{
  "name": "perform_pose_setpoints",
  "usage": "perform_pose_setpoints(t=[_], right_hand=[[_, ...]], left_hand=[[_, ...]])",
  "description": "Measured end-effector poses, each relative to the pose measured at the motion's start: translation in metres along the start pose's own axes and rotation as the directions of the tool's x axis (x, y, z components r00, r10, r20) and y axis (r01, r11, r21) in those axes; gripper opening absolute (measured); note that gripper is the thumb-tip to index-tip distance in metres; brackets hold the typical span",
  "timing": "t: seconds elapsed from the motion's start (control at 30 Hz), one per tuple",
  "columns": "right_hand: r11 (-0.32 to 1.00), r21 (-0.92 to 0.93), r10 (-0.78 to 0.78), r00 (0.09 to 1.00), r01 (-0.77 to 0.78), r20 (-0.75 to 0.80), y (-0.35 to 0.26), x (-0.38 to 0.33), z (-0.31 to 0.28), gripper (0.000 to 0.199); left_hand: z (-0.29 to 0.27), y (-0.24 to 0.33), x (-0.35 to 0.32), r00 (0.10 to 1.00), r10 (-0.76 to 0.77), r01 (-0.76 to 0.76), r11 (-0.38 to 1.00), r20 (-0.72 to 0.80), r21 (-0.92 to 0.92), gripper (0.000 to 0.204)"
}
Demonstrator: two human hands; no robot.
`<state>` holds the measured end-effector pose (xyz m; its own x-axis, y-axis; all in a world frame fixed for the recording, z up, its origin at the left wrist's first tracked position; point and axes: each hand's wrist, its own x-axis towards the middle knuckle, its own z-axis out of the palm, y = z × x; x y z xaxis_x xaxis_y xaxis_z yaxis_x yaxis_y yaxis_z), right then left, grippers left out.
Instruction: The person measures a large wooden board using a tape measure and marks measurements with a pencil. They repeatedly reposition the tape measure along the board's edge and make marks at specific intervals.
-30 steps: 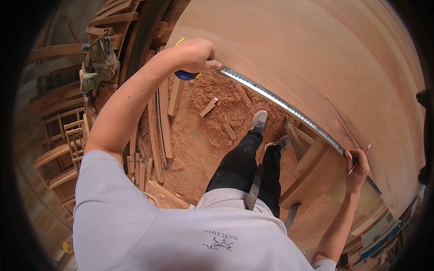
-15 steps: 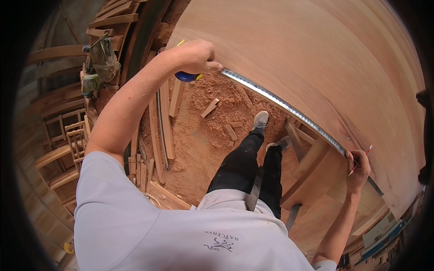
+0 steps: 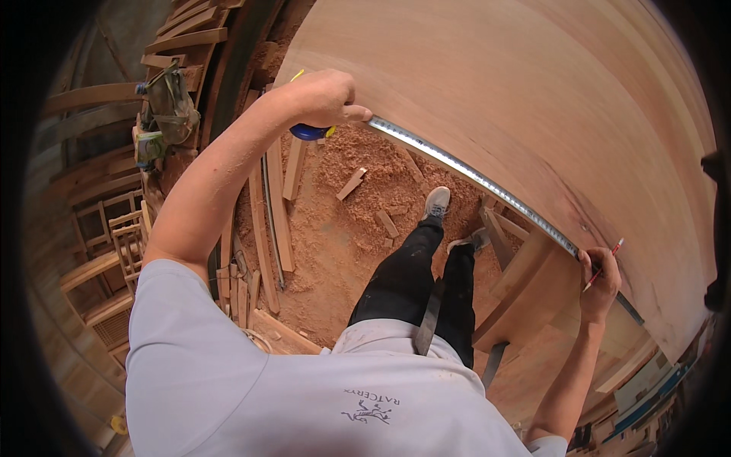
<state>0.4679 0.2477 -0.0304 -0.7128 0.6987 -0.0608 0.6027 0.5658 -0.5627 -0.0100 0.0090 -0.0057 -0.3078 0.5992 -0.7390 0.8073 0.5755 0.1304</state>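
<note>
A large pale wooden board (image 3: pixel 472 68) spans the upper right. Along its near edge stretches the silvery blade of a tape measure (image 3: pixel 476 177). My left hand (image 3: pixel 327 100) is closed around the tape's blue and yellow case (image 3: pixel 308 132), mostly hidden under the palm, with the thumb at the blade on the board's edge. Farther right, my right hand (image 3: pixel 601 283) is closed on a red pencil (image 3: pixel 617 245) that sticks out between its fingers. Its thumb and fingertips also press the blade against the edge, and some blade shows beyond this hand.
Sawdust (image 3: pixel 327 236) and wood offcuts (image 3: pixel 352 184) cover the floor around my feet. Long wooden strips (image 3: pixel 276 221) lie at the left, near stacked timber (image 3: pixel 194 34) and a hanging bag (image 3: pixel 170 107). Below the board, at right, stands a wooden panel (image 3: pixel 525 293).
Both hands and the tape have shifted very slightly left in the picture, along with the surroundings. Their grips look the same.
</note>
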Motion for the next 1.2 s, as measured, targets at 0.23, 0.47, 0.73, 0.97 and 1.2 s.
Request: perform_pose_setpoints(t=[0.23, 0.47, 0.73, 0.97, 1.2], right_hand=[[0.997, 0.076, -0.02, 1.0, 0.02, 0.003, -0.006, 0.003, 0.007, 0.017], [0.994, 0.04, -0.105, 0.994, 0.106, -0.026, -0.074, 0.03, 0.051, 0.019], [0.995, 0.089, -0.041, 0.999, 0.04, 0.009, -0.074, 0.03, 0.056, 0.02], [0.999, 0.002, -0.034, 0.999, 0.034, 0.04, -0.014, 0.005, 0.009, 0.017], [0.989, 0.052, -0.142, 0.989, 0.14, 0.033, -0.014, 0.007, 0.013, 0.019]], left_hand=[[0.001, 0.003, 0.0, 1.0, -0.018, 0.017, 0.997, 0.005, 0.07, 0.047], [0.004, 0.005, 0.005, 1.0, -0.015, 0.015, 0.993, -0.002, 0.115, 0.05], [0.007, 0.003, 0.002, 0.998, -0.049, 0.053, 0.995, -0.047, 0.081, 0.051], [0.007, 0.0, 0.002, 0.997, -0.061, 0.063, 0.997, -0.037, 0.039, 0.048], [0.009, -0.002, 0.004, 0.997, -0.065, 0.064, 0.998, -0.044, -0.003, 0.046]])
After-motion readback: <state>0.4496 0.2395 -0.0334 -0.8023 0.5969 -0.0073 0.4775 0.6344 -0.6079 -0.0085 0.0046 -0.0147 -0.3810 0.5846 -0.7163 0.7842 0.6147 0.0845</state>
